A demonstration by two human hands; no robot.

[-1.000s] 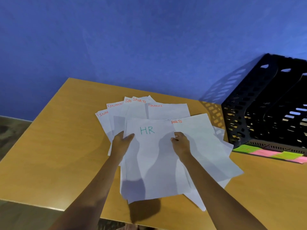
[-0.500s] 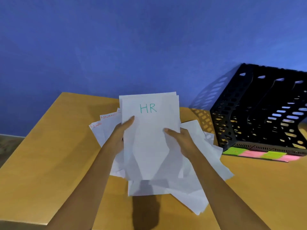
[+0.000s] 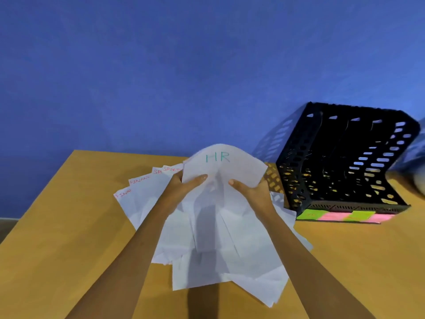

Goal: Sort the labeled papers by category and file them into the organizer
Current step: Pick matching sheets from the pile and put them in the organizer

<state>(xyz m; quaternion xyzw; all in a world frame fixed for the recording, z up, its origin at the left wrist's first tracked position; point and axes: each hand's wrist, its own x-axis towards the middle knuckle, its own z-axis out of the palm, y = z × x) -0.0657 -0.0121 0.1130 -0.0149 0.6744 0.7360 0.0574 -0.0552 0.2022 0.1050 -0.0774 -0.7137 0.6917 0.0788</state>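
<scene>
Both hands, the left hand (image 3: 184, 187) and the right hand (image 3: 251, 192), pinch a limp white HR sheet (image 3: 224, 166) above the loose paper pile (image 3: 211, 245) mid-table. Flat half a second ago, it now arches and crumples. A perforated black plastic organizer (image 3: 345, 162) stands at the table's right edge.

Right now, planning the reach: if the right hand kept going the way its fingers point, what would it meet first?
The right hand points up and leftward into the HR sheet it grips; beyond, likely the left hand, though depth is unclear.

White HR sheet (image 3: 226, 166): raised, bowed. Labeled papers (image 3: 147, 192): fanned on desk. Black slotted organizer (image 3: 340, 162): upright, right, near papers.
</scene>
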